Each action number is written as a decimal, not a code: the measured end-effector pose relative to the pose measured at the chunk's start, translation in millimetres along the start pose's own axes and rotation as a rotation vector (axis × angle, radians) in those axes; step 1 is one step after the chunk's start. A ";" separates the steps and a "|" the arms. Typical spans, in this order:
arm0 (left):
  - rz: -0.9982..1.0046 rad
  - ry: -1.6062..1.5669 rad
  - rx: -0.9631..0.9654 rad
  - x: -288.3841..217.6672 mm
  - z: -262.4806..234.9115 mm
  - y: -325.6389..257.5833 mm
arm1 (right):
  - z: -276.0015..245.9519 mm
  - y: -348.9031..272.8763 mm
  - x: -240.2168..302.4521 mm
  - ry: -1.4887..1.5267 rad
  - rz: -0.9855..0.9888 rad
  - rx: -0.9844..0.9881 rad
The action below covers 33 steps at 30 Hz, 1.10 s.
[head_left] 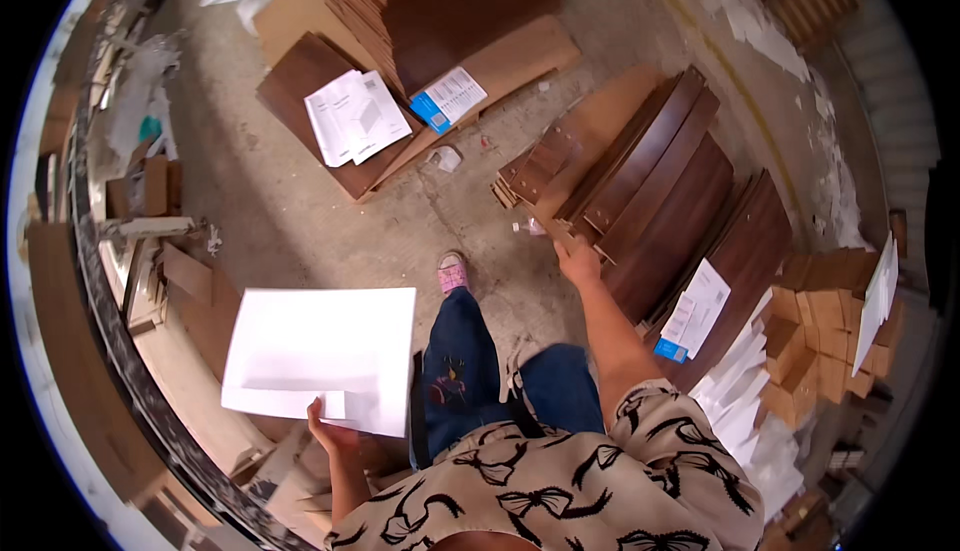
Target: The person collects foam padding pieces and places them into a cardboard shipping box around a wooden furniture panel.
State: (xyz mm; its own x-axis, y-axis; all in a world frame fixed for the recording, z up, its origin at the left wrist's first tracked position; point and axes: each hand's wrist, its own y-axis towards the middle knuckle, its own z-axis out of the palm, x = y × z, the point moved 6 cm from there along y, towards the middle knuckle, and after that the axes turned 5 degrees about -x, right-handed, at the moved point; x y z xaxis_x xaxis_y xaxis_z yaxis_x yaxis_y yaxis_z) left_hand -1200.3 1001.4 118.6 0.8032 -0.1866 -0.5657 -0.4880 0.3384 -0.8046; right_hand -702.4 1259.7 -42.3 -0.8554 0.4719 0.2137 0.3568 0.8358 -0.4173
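Note:
My left hand (333, 434) holds a large white sheet of paper (320, 356) by its lower edge, spread flat at the left of my body. My right hand (578, 261) reaches forward and grips the near end of a narrow brown wooden strip (552, 226) that lies by a pile of dark brown panels (680, 211) on the concrete floor. Below me I see blue jeans and a pink shoe (452, 273).
A stack of brown boards (440, 1) stands ahead, with printed white sheets (355, 116) and a blue-cornered leaflet (448, 99) lying on panels. Another leaflet (692, 313) rests on the right panels. Small wooden blocks (820, 341) pile at right. Scrap wood and a rail run along the left.

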 end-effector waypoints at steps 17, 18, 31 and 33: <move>-0.134 0.415 -0.211 -44.3 48.3 113.1 | 68.4 164.8 113.3 0.155 0.441 -0.032; -0.134 0.425 -0.212 -42.8 56.3 112.5 | 61.6 159.2 99.2 0.231 0.432 -0.086; -0.193 0.622 -0.136 -6.0 124.5 116.7 | 20.8 191.2 -37.0 -0.036 0.688 -0.054; -0.153 0.663 -0.171 -1.9 142.7 107.8 | 17.0 190.2 -39.8 0.002 0.726 -0.037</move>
State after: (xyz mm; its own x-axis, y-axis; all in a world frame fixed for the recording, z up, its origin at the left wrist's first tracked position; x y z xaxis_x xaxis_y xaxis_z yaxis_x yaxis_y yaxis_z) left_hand -1205.7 1169.8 58.7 0.5164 -0.7621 -0.3906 -0.4765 0.1233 -0.8705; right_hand -606.9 1395.1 -145.2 -0.3975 0.9117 -0.1040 0.8468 0.3209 -0.4242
